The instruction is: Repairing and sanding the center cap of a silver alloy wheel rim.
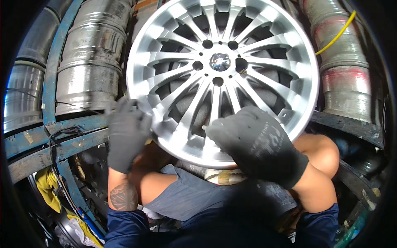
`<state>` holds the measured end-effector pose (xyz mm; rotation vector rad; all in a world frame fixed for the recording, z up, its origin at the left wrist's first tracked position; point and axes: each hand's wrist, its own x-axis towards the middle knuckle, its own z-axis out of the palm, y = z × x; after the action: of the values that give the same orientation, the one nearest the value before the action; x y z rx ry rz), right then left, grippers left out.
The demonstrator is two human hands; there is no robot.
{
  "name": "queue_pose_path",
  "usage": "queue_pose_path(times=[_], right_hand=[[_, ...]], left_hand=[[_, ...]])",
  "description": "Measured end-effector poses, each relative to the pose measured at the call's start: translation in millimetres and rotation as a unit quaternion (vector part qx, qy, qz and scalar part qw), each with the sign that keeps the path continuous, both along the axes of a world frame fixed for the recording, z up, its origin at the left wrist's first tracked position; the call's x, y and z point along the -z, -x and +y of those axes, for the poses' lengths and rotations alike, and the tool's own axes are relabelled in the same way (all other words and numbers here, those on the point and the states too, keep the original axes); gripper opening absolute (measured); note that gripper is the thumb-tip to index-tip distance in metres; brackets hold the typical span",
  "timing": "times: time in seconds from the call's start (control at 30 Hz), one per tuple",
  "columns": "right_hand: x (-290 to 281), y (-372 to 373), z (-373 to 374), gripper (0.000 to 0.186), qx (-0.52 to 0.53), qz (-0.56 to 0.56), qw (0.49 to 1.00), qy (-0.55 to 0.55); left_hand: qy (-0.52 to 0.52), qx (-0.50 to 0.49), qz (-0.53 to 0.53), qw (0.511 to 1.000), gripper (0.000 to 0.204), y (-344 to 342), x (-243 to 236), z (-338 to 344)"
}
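A silver multi-spoke wheel rim point(198, 113) fills the middle, tilted up before my knees, its face toward me. My right hand point(258, 142), in a dark grey work glove, is closed over the lower spokes. A small pale tip shows at its fingertips; what they pinch is too small to name. At the rim's left edge is my left hand point(129, 134), gloved alike, its fingers smeared by motion. Whether it grips the rim or only lies beside it, I cannot tell. A shiny centre cap point(219, 62) sits amid the bolt holes.
Metal wheel barrels point(89, 62) are stacked at the left behind a blue steel frame point(51, 82). More barrels point(345, 78) with red marks stand at the right, by a yellow hose point(337, 35). A yellow cloth point(47, 188) hangs at the lower left.
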<state>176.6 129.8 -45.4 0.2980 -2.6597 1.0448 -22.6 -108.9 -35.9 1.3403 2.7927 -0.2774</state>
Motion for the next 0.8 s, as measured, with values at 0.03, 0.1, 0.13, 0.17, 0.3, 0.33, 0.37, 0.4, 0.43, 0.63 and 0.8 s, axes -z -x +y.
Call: queue_pose_path(times=[0.03,0.1,0.13,0.17,0.3,0.33,0.37,0.4,0.43,0.63,0.8], right_hand=[[2.7,0.6,1.4,0.018,0.022,0.007,1.000,0.000],[-5.5,1.3,3.7,0.026,0.028,0.034,0.999,-0.027],[-13.4,1.9,5.9,0.026,0.041,0.020,0.999,-0.018],[-22.1,3.1,7.5,0.026,0.052,0.007,0.999,-0.009],[-15.1,5.3,13.1,0.030,0.098,0.028,0.995,-0.009],[-22.4,8.4,10.3,0.027,0.105,0.014,0.994,0.039],[-23.8,11.4,6.4,0.027,0.100,0.011,0.994,0.038],[-26.1,14.0,2.9,0.027,0.105,0.010,0.985,0.139],[-28.0,16.2,-0.5,0.029,0.109,0.008,0.965,0.239],[-31.8,25.9,-26.2,0.021,0.122,-0.053,0.851,0.508],[-38.3,33.1,-27.7,0.023,0.112,-0.007,0.919,0.379]], left_hand=[[-0.096,-0.020,0.001,0.995,0.025,9.3,-0.4,-11.3],[-0.188,-0.046,0.013,0.981,0.023,25.9,-15.8,-35.3],[-0.234,-0.100,-0.073,0.964,0.023,32.2,-23.1,-41.9],[-0.278,-0.154,-0.158,0.935,0.022,33.5,-31.7,-45.7],[-0.324,-0.138,-0.258,0.900,0.025,15.0,-38.0,0.7],[-0.340,-0.188,-0.348,0.853,0.025,8.4,-34.8,2.7],[-0.342,-0.193,-0.348,0.851,0.025,0.8,-36.4,9.2],[-0.335,-0.179,-0.438,0.815,0.032,-7.7,-43.5,17.6],[-0.326,-0.163,-0.523,0.770,0.041,-15.5,-46.4,24.8],[-0.436,-0.144,-0.576,0.676,0.025,-41.6,-46.9,53.3],[-0.505,-0.068,-0.436,0.741,0.018,-39.6,-40.7,61.2]])
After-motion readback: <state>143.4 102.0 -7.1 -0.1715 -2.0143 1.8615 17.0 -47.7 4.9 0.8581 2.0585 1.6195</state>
